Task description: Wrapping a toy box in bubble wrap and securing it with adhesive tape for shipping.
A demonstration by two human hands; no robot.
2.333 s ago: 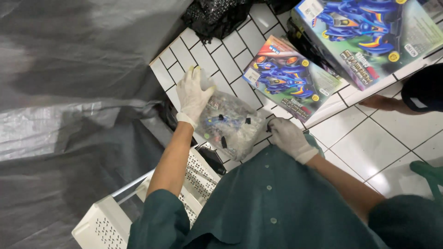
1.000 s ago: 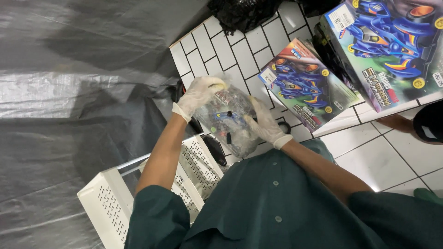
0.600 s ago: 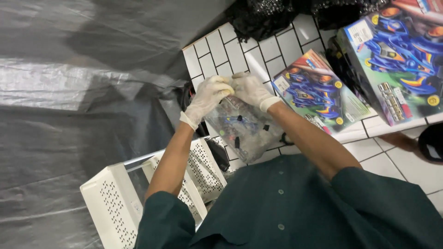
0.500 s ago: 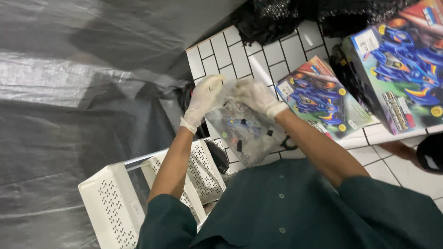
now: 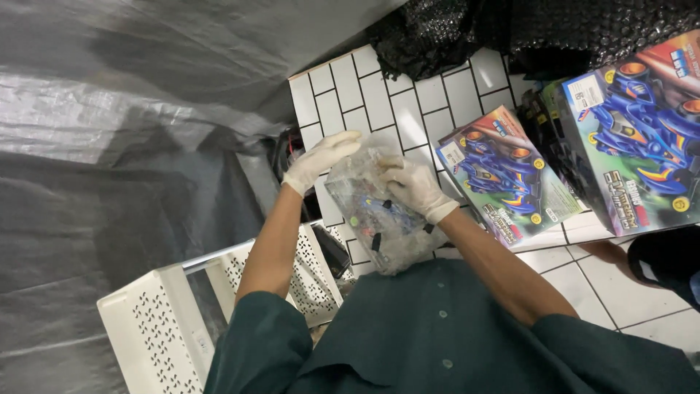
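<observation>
Clear plastic bag (image 5: 379, 219) of small toy parts between both gloved hands, left hand (image 5: 321, 159) and right hand (image 5: 412, 186) closed around its top.

On my left I see grey plastic sheeting (image 5: 109, 109) hanging in folds. A white perforated crate (image 5: 168, 321) stands below it, beside my green shirt (image 5: 437, 335). Ahead, a white tiled wall (image 5: 379, 95) meets the white tiled floor (image 5: 620, 292). Two colourful toy car boxes lean there: a smaller box (image 5: 507, 175) and, to its right, a larger box (image 5: 642, 131). Black bubble wrap (image 5: 510, 29) is heaped above them. At lower right I see another person's arm (image 5: 609, 252) near the floor.
</observation>
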